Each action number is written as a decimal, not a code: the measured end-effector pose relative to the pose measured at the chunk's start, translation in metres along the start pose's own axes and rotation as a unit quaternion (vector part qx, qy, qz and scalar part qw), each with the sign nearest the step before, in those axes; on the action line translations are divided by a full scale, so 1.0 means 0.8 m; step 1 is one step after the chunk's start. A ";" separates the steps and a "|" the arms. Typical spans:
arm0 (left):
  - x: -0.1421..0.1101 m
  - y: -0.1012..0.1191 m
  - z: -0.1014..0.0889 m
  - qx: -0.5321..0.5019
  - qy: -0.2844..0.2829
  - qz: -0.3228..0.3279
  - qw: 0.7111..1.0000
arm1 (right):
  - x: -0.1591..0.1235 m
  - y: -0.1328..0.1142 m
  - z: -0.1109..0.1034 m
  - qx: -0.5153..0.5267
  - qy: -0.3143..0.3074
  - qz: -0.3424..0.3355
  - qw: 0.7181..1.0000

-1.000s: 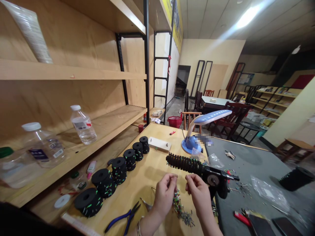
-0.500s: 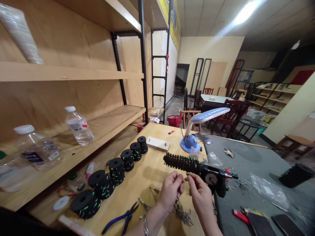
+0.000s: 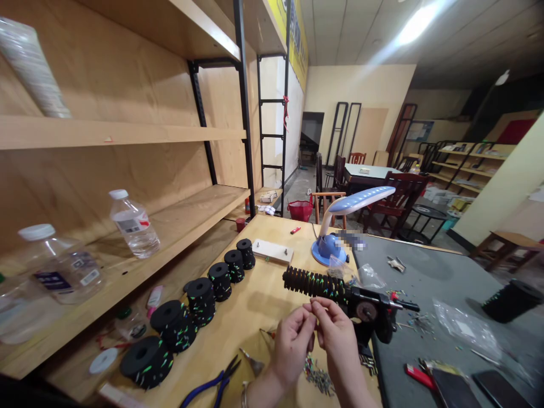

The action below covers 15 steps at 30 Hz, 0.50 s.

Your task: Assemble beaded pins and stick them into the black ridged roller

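Observation:
My left hand (image 3: 293, 338) and my right hand (image 3: 335, 328) meet fingertip to fingertip over the wooden table. Both are pinched closed; whatever lies between the fingers is too small to make out. Just beyond them, a ribbed black roll (image 3: 312, 283) dotted with green, yellow and orange bits sits on a black hand-cranked-looking device (image 3: 372, 311). Below the hands lies a pile of small metal-and-coloured pieces (image 3: 318, 378), partly hidden by my right wrist. Blue-handled pliers (image 3: 215, 386) rest to the left, beside a grey pointed tool (image 3: 253, 362).
Several black foam cylinders (image 3: 147, 362) with coloured bits form a row along the table's left edge. A blue desk lamp (image 3: 329, 249) and a white board with pegs (image 3: 272, 251) stand behind. On the grey mat (image 3: 429, 272) lie plastic bags, a red-handled tool (image 3: 420, 377) and a phone (image 3: 497, 390).
My hands have come together, the right one moving left until its fingertips meet the left hand's. More coloured bits now show on the ribbed roll. The view has shifted slightly.

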<state>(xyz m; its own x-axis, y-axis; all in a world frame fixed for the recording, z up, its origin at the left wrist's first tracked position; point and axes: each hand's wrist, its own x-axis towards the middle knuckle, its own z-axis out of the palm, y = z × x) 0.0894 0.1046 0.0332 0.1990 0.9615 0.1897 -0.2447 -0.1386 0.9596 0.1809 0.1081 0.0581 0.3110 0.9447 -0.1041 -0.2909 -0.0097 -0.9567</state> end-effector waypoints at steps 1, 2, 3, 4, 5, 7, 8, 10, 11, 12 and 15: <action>-0.005 -0.001 -0.003 0.002 -0.007 -0.007 1.000 | -0.005 0.004 -0.002 -0.008 -0.002 -0.008 1.000; -0.009 -0.002 -0.006 0.003 -0.013 -0.013 1.000 | -0.009 0.008 -0.004 -0.011 -0.004 -0.013 1.000; -0.014 -0.002 -0.008 0.004 -0.017 -0.015 1.000 | -0.014 0.012 -0.006 -0.010 -0.009 -0.014 1.000; -0.019 -0.003 -0.011 0.004 -0.024 -0.016 1.000 | -0.019 0.016 -0.008 -0.003 -0.013 -0.013 1.000; -0.023 -0.003 -0.013 0.001 -0.032 -0.016 0.999 | -0.024 0.021 -0.010 0.008 -0.018 -0.011 1.000; -0.031 -0.003 -0.016 -0.007 -0.053 -0.016 0.998 | -0.032 0.031 -0.014 0.036 -0.033 -0.006 0.999; -0.035 -0.003 -0.018 -0.007 -0.064 -0.016 0.998 | -0.035 0.037 -0.016 0.051 -0.044 -0.003 0.998; -0.041 -0.001 -0.022 0.008 -0.080 -0.014 0.997 | -0.040 0.049 -0.019 0.074 -0.063 0.002 0.995; -0.043 0.001 -0.025 0.025 -0.088 -0.011 0.996 | -0.042 0.053 -0.020 0.083 -0.070 0.004 0.994; -0.046 0.004 -0.028 0.047 -0.097 -0.008 0.994 | -0.044 0.057 -0.021 0.090 -0.076 0.005 0.993; -0.050 0.017 -0.043 0.126 -0.125 0.006 0.984 | -0.050 0.062 -0.022 0.102 -0.092 -0.004 0.991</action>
<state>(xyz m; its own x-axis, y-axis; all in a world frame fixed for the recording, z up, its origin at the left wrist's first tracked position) 0.0458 0.0723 0.0317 0.4321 0.8757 0.2155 -0.0118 -0.2335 0.9723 0.1703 0.0642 0.0100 0.1505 0.9882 -0.0272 -0.4720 0.0476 -0.8803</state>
